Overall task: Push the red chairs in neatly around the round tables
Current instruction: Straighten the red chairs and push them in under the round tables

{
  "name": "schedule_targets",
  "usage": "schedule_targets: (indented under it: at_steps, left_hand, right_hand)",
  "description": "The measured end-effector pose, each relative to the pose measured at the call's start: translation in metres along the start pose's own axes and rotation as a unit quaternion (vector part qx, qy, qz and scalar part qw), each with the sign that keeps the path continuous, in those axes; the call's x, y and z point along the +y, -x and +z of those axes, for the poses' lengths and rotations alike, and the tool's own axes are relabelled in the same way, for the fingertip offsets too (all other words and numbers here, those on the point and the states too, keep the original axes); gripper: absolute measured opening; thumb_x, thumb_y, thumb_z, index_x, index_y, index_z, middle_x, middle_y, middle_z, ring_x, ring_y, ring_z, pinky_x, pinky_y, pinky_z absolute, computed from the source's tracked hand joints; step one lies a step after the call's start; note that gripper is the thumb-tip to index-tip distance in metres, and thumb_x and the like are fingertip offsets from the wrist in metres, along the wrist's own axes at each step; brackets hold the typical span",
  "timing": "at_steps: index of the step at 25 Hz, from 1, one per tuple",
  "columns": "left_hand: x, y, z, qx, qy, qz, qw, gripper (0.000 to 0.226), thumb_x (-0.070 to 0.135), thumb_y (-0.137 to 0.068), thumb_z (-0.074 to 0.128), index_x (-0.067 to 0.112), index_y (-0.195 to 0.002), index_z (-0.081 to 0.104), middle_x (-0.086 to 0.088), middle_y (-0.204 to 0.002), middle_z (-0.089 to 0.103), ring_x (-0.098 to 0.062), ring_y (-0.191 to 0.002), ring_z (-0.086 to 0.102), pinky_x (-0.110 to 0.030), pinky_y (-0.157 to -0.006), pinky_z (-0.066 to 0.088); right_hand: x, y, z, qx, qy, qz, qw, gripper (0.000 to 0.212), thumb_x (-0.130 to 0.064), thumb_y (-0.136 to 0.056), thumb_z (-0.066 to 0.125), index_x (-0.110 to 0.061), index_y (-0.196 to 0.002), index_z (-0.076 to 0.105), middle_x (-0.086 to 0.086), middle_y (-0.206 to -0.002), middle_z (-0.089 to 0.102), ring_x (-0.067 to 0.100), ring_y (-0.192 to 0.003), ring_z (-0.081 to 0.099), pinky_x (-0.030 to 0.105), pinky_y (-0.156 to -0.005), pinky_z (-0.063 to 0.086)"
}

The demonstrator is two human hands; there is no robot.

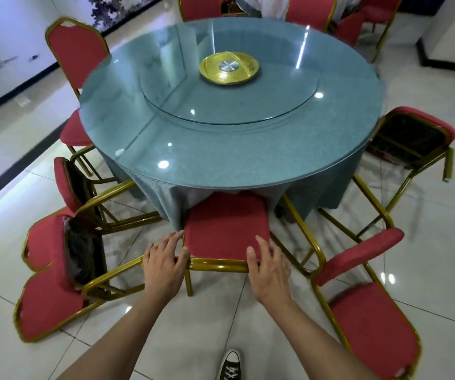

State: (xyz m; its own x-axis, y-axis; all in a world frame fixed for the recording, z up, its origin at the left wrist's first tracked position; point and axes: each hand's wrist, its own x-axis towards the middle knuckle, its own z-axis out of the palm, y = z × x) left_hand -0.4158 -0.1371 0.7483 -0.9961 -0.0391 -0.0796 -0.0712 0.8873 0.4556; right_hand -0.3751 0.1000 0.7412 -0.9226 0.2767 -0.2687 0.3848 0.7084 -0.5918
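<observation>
The round table [248, 157] has a glass top over a teal cloth and a glass turntable with a gold hub [229, 68]. Straight in front of me a red chair [225, 226] with a gold frame stands against the cloth, its front part under the table edge. My left hand [164, 266] rests on the chair's near left corner, fingers stretched along the pad's edge. My right hand [269, 270] lies on the near right corner, fingers on the red pad and thumb over the gold rail.
Two red chairs [48, 297] lie tipped over on the tiled floor at my left, a third [66, 182] behind them. A tipped chair [412, 138] lies at the right; another [371, 325] stands near right. An upright chair [78, 56] sits far left. My shoe [230, 366] shows below.
</observation>
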Motion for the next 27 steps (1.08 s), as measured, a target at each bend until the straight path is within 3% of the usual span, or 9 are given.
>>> schedule_targets:
  at_steps: [6,11,20,27]
  left_hand:
    - [-0.004,-0.026,-0.005,-0.003,0.009,0.004,1.000,0.069,0.061,-0.090,0.017,0.033,-0.146,0.046,0.000,-0.150,0.048,-0.023,-0.142,0.036,-0.050,-0.120,0.018]
    - [-0.007,-0.035,-0.002,-0.001,0.012,0.006,1.000,0.067,0.061,-0.092,0.018,0.035,-0.147,0.044,0.000,-0.152,0.046,-0.024,-0.144,0.034,-0.050,-0.120,0.016]
    - [-0.007,-0.068,0.001,0.006,0.015,0.002,1.000,0.062,0.059,-0.093,0.020,0.037,-0.144,0.046,0.000,-0.150,0.048,-0.023,-0.141,0.036,-0.050,-0.118,0.019]
    - [-0.014,-0.091,-0.008,-0.001,0.013,0.017,1.000,0.067,0.062,-0.092,0.018,0.035,-0.148,0.044,-0.003,-0.155,0.043,-0.024,-0.146,0.031,-0.049,-0.124,0.011]
  right_hand:
    - [-0.015,-0.021,0.004,0.008,0.012,0.011,1.000,0.063,-0.062,-0.101,0.023,-0.033,-0.155,0.035,0.010,-0.148,0.043,0.031,-0.135,0.041,0.056,-0.115,0.029]
    - [-0.018,-0.029,0.005,0.009,0.022,0.014,1.000,0.081,-0.073,-0.091,0.006,-0.033,-0.156,0.033,0.010,-0.148,0.043,0.031,-0.137,0.040,0.054,-0.116,0.028]
    - [-0.028,-0.058,0.005,0.009,0.026,0.013,1.000,0.070,-0.068,-0.098,0.013,-0.033,-0.155,0.032,0.012,-0.145,0.042,0.035,-0.136,0.040,0.057,-0.116,0.028]
    - [-0.041,-0.076,0.014,0.005,0.025,0.008,1.000,0.062,-0.064,-0.102,0.019,-0.034,-0.155,0.031,0.013,-0.145,0.041,0.035,-0.136,0.040,0.061,-0.114,0.030]
